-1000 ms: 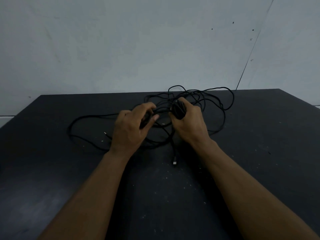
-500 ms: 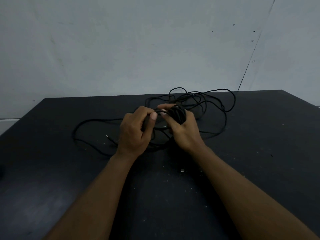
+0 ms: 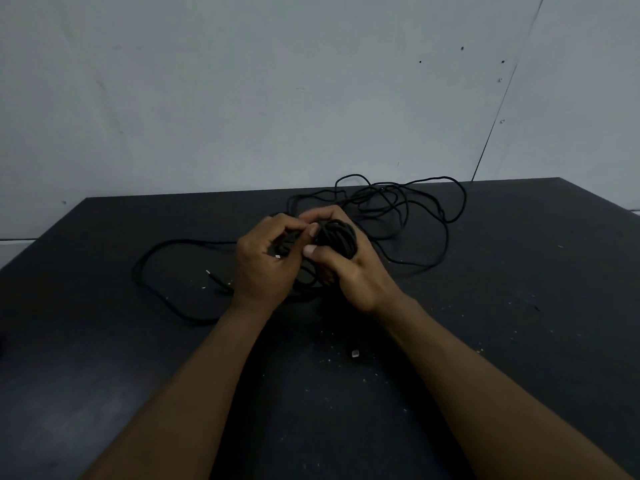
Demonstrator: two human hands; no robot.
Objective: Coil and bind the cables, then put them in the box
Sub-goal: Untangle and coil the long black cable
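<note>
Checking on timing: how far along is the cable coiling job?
Done: a small coil is wound, gripped by the right hand. In hand: the left hand pinches a strand beside it. Left: loose cable loops lie across the table; no binding or box in view.

Left hand (image 3: 263,268) and right hand (image 3: 360,271): bare, uncovered. Fingernails (image 3: 309,250): trimmed short. Left forearm (image 3: 194,386) and right forearm (image 3: 485,386): bare from the wrist to the near edge of the view, widening gradually toward the elbow.
</note>
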